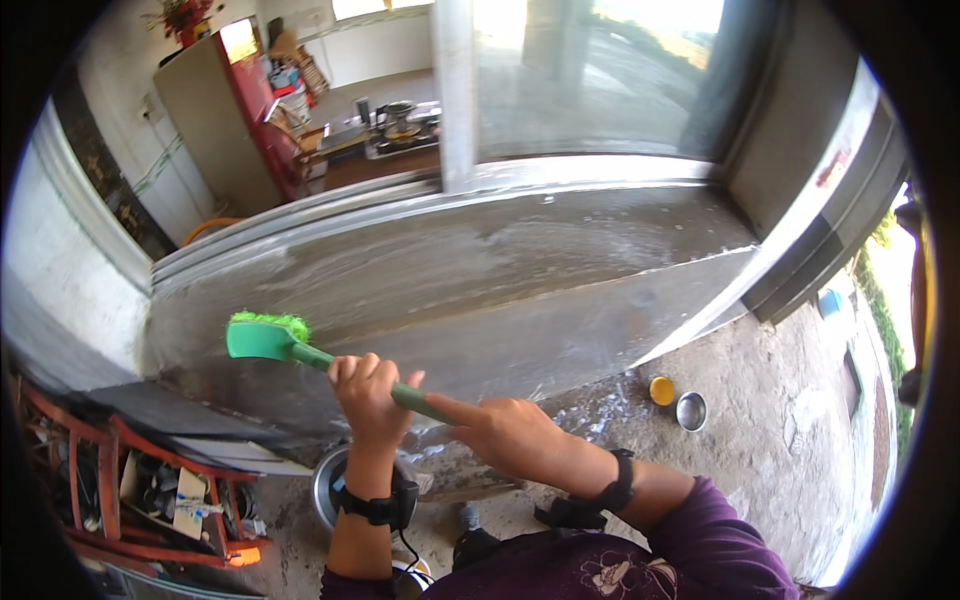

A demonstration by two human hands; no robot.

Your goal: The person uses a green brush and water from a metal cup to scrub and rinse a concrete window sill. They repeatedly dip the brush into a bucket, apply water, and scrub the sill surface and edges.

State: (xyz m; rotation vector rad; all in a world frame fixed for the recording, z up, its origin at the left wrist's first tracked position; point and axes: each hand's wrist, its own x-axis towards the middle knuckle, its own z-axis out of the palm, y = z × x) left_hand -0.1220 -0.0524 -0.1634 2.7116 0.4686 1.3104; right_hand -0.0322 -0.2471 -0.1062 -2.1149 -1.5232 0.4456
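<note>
A green plastic scrub brush [259,341] with bright green bristles is held in both hands. My left hand [371,394] wraps around the middle of its handle. Nearer the handle's end is my right hand [510,435], closed around it with the index finger stretched along it. The brush head is at the left, over the stone-like window ledge [450,259], bristles facing away from me. Whether the bristles touch the surface cannot be told. Wet-looking streaks and whitish smears mark the ledge, which runs below a sliding window [585,82].
A metal basin [324,487] stands on the floor below my left forearm. Red metal frames [109,480] holding assorted items occupy the lower left. A yellow bowl [661,391] and a metal bowl [691,412] sit on the concrete floor at right. Through the window opening, a gas stove [405,131] shows.
</note>
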